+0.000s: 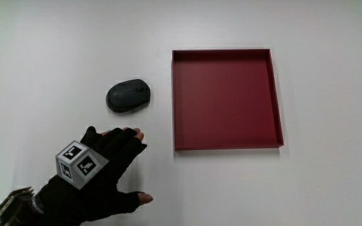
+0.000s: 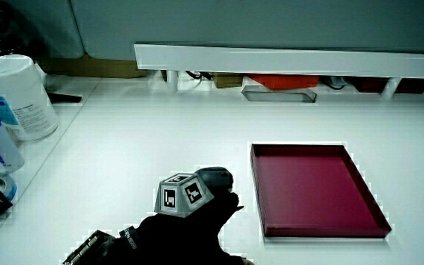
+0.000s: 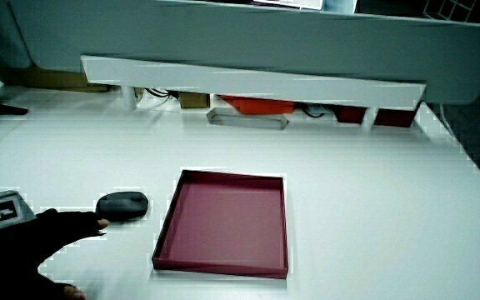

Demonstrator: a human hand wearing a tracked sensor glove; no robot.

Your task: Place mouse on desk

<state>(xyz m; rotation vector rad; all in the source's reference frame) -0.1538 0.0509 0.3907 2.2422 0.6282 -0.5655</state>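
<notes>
- Hand (image 1: 102, 169) lies flat over the white table (image 1: 55, 50), fingers spread and loose, thumb splayed wide, holding nothing.
- Fingertips (image 1: 132, 134) point toward about 1 o'clock in the main view, close to the mouse (image 1: 129, 96) but with a strip of bare table between; no contact.
- In a side view the fingertips (image 3: 98, 223) sit just beside the mouse (image 3: 123, 205); cannot tell there whether they touch.
- Patterned cube (image 1: 77, 163) on the back of the hand, also seen in a side view (image 2: 182, 194), where it hides most of the mouse (image 2: 216, 177).
- Mouse is dark grey, resting upright on the table, outside the red tray (image 1: 176, 100), just beside the tray's wall, at roughly 9 o'clock from the tray's middle.
- Mouse is farther from the person than the hand.
- Tray is shallow, square, nothing in it; its wall (image 3: 167, 221) stands apart from the mouse.
- Open white surface around mouse and hand on all sides except the tray side.
- Bottles and a white tub (image 2: 17, 96) stand at the table's edge, well apart from the mouse.
- Low partition (image 2: 285, 59) with clutter under it, well apart from the tray.
</notes>
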